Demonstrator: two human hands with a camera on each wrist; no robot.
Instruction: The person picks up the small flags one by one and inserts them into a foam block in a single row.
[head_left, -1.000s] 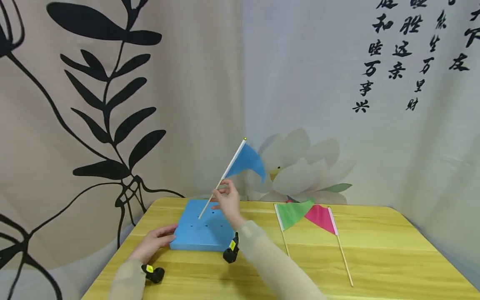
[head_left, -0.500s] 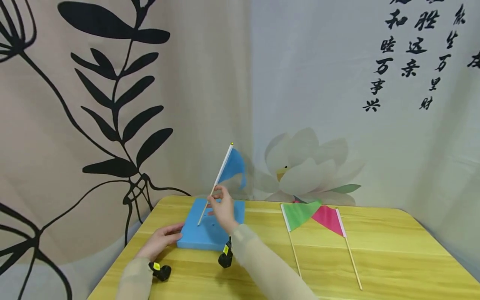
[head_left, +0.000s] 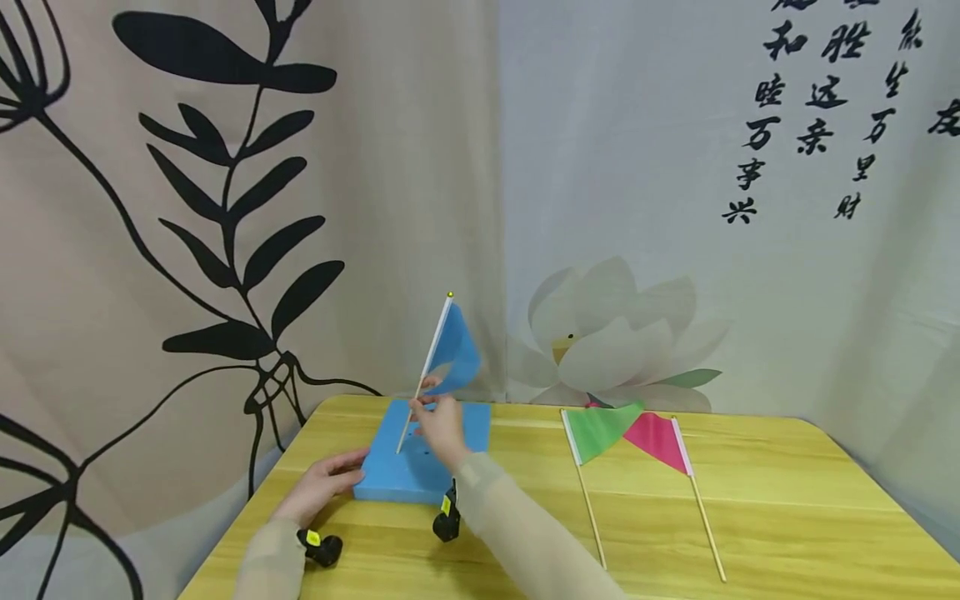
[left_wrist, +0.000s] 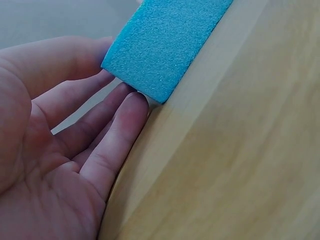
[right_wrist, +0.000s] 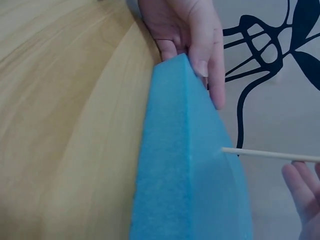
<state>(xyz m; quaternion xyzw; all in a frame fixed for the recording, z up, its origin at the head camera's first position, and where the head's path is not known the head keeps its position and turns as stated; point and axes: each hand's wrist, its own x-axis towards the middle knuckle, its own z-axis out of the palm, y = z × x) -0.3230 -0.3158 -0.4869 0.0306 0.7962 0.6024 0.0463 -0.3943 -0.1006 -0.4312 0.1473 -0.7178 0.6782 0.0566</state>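
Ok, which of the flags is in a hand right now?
The blue flag: the right hand holds it tilted over the blue block. The green flag and pink flag lie untouched on the table.

Soft light; faint shadows; wrist views dimmer.

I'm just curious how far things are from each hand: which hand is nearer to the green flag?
The right hand. It pinches the blue flag over the blue block, left of the green flag. The left hand is farther, at the block's left side.
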